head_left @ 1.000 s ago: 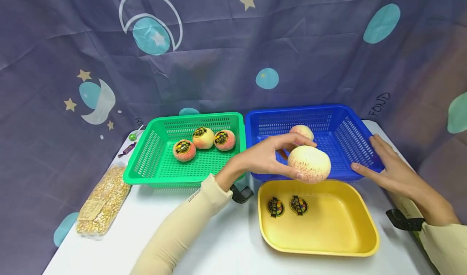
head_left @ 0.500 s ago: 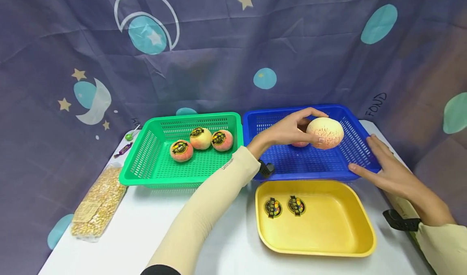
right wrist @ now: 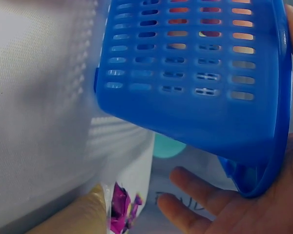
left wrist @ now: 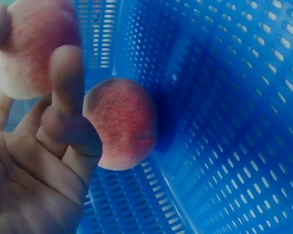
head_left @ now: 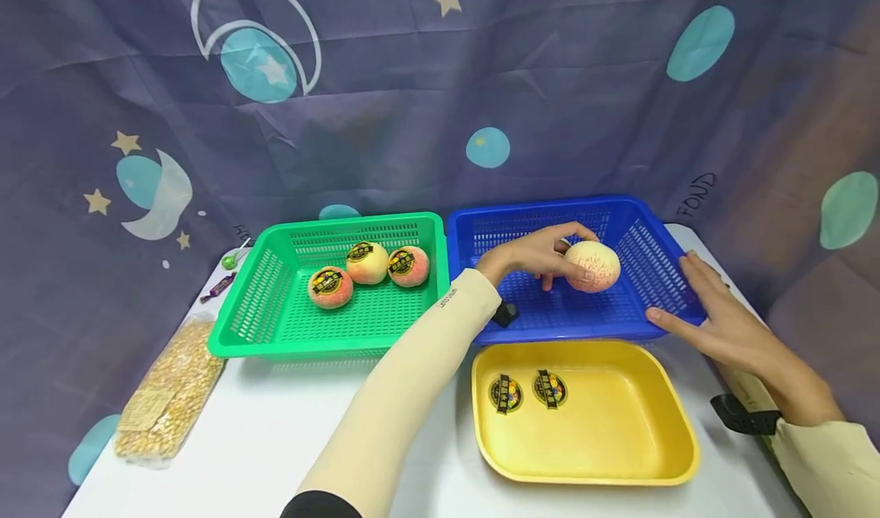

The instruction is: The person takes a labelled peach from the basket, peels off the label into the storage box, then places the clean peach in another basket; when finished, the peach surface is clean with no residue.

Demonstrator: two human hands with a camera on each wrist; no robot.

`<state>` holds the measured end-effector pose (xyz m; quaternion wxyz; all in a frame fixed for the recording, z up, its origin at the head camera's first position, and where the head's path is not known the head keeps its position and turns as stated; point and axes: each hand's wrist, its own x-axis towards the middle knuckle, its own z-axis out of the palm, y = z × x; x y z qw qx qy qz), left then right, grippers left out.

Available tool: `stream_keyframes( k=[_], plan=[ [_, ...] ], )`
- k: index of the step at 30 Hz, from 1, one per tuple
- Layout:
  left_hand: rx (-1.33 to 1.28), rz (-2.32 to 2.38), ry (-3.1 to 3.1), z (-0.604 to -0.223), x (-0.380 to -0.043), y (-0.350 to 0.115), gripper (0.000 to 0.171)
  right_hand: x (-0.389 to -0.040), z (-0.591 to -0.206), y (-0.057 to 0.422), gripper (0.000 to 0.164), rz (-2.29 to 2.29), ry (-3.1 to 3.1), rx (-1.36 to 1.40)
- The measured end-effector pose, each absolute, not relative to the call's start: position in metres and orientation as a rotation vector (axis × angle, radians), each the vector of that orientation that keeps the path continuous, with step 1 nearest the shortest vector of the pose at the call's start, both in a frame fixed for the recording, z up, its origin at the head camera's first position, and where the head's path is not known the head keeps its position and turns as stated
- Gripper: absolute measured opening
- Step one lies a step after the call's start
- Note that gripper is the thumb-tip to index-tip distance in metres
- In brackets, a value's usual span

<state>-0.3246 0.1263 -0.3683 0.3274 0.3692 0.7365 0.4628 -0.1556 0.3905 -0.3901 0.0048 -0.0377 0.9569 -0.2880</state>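
Observation:
My left hand point(head_left: 536, 252) grips a pale, pink-flecked peach point(head_left: 595, 266) between thumb and fingers, inside the blue basket point(head_left: 571, 333). In the left wrist view a second, redder peach point(left wrist: 121, 124) sits in that basket beside the fingers; the left hand mostly covers it in the head view. My right hand point(head_left: 736, 323) lies at the basket's right end, thumb at the front corner and fingers stretched along the outside of the rim. Three peaches with black stickers, one of them a paler peach point(head_left: 367, 263), lie in the green basket point(head_left: 296, 350) to the left.
A yellow tray point(head_left: 584, 476) with two black round stickers point(head_left: 506, 393) stands in front of the blue basket. Left of the green basket are a bag of corn kernels point(head_left: 172, 388), a purple-wrapped candy point(head_left: 218, 287) and a green lollipop point(head_left: 230, 261). A patterned curtain point(head_left: 385, 98) hangs behind.
My left hand has carried the peach from above the yellow tray, back over the blue basket, and then down into it. The right hand keeps its place at the basket's right end.

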Motion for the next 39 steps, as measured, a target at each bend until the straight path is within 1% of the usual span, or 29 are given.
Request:
stream_keyframes(
  k=[5,14,22,39],
  plan=[
    [1.022,1.035,1.959,-0.374,-0.326,0.131,0.054,-0.155,-0.388,0.39,0.103,-0.9,3.001,-0.125],
    [1.012,0.817,1.926,-0.375,-0.321,0.14,0.058,-0.153,-0.388,0.387,0.103,-0.891,3.015,-0.118],
    [1.002,0.786,1.928,-0.375,-0.321,0.139,0.071,-0.153,-0.386,0.386,0.104,-0.879,3.004,-0.094],
    [0.974,0.804,1.997,-0.366,-0.318,0.129,0.061,-0.153,-0.388,0.386,0.102,-0.877,3.001,-0.096]
  ],
)
